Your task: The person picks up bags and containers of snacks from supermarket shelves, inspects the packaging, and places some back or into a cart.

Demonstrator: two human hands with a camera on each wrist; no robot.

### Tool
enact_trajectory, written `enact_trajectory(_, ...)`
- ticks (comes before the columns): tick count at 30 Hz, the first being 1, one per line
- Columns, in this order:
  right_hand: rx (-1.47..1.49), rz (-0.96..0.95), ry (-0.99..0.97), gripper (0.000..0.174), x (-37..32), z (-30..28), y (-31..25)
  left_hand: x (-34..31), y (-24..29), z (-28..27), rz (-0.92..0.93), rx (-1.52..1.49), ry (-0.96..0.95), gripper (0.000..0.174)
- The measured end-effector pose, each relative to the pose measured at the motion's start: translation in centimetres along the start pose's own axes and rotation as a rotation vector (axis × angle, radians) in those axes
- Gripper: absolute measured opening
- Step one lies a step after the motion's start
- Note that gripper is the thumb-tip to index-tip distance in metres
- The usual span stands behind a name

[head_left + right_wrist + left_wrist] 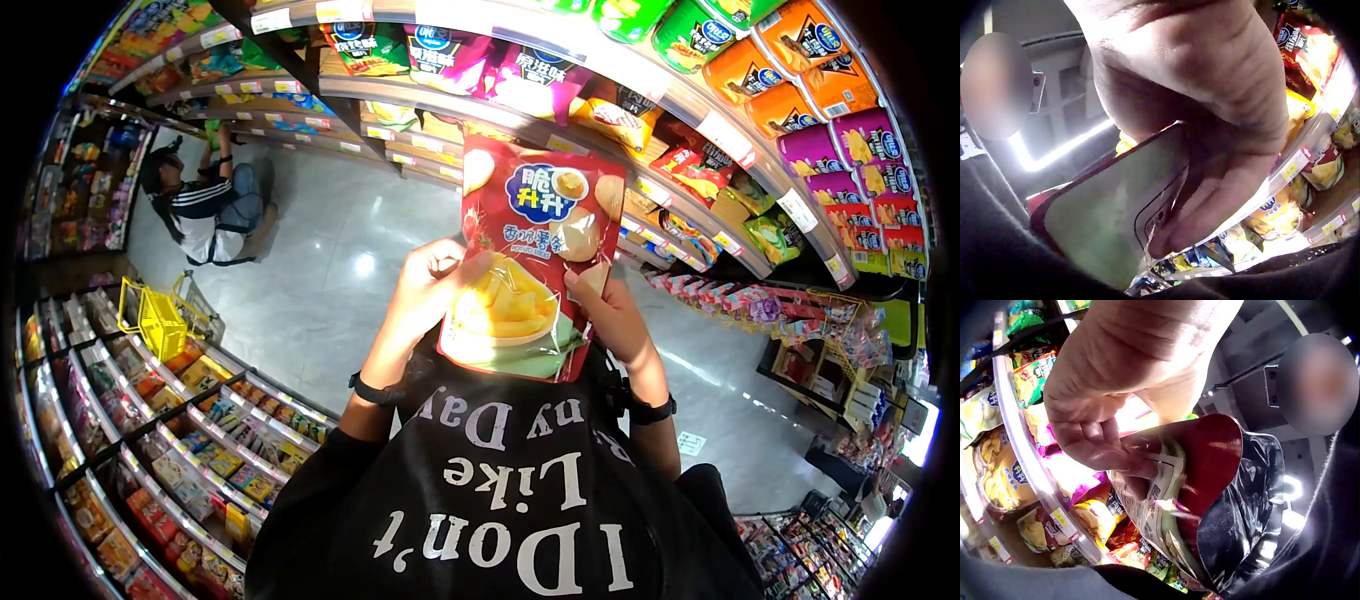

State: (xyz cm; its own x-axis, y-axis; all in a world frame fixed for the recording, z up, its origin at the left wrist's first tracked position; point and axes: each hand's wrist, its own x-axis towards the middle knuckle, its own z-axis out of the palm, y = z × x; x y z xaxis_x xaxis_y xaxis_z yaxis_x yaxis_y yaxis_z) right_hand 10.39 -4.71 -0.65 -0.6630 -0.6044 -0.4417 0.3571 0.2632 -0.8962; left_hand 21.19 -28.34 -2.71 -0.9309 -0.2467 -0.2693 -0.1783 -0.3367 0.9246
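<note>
A red pouch of potato sticks [505, 310] is held up in front of the chest, its printed front with fries in a bowl facing the head camera. My left hand [430, 285] pinches its left edge, thumb over the front. On the opposite edge my right hand [615, 320] grips with the thumb in front. In the left wrist view the left hand's fingers [1138, 465] curl behind the pouch [1210, 469], against its printed back. The right wrist view has the right hand's fingers [1204, 219] bent behind the pouch's pale green lower panel [1104, 206].
Shelves of snack bags [530, 80] and chip canisters [790, 70] curve ahead and to the right. Another person [205, 200] crouches in the aisle at the left, near a yellow basket [160, 318]. Low racks of packaged goods [190, 460] line the lower left.
</note>
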Motion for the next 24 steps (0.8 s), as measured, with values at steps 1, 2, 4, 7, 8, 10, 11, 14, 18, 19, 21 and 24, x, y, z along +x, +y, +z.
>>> enact_trajectory(1, -0.021, 0.052, -0.034, 0.036, 0.1, -0.2, 0.4, 0.2, -0.2, -0.2, -0.020, 0.013, 0.013, 0.016)
enact_trajectory(2, -0.045, 0.102, -0.068, 0.039, 0.3, -0.4, 0.8, 0.3, -0.3, -0.4, -0.018, 0.007, 0.011, 0.016)
enact_trajectory(4, -0.080, 0.149, -0.090, 0.042, 0.1, -0.2, 0.2, 0.6, -0.5, -0.7, -0.112, 0.015, 0.055, 0.020)
enact_trajectory(7, -0.092, 0.237, -0.113, 0.042, 0.3, -0.2, 0.5, 1.4, -1.9, -1.8, -0.160, 0.021, 0.098, 0.022)
enact_trajectory(8, -0.097, 0.260, -0.131, 0.041, 0.3, -0.2, 0.7, 1.7, -2.3, -2.1, -0.161, 0.015, 0.102, 0.022)
enact_trajectory(10, -0.089, 0.308, -0.156, 0.036, 0.2, -0.4, 1.0, 2.1, -3.2, -2.4, -0.183, -0.008, 0.128, 0.024)
enact_trajectory(11, -0.095, 0.321, -0.159, 0.036, 0.3, -0.4, 1.1, 2.4, -3.6, -2.5, -0.191, -0.020, 0.134, 0.024)
enact_trajectory(14, -0.095, 0.362, -0.161, 0.032, 0.8, -0.5, 1.8, 3.0, -4.0, -2.4, -0.243, -0.055, 0.177, 0.029)
enact_trajectory(18, -0.151, 0.416, -0.163, 0.031, 1.8, -0.8, 2.6, 4.0, -5.7, -3.2, -0.307, 0.072, 0.078, 0.030)
enact_trajectory(19, -0.150, 0.422, -0.158, 0.030, 2.1, -1.1, 3.2, 4.4, -6.3, -3.3, -0.313, 0.099, 0.042, 0.030)
enact_trajectory(21, -0.161, 0.445, -0.167, 0.029, 2.9, -1.5, 3.7, 5.3, -7.6, -3.2, -0.305, 0.022, 0.071, 0.030)
enact_trajectory(24, -0.144, 0.491, -0.208, 0.028, 4.4, -2.2, 4.2, 6.8, -9.5, -3.6, -0.287, 0.160, 0.049, 0.029)
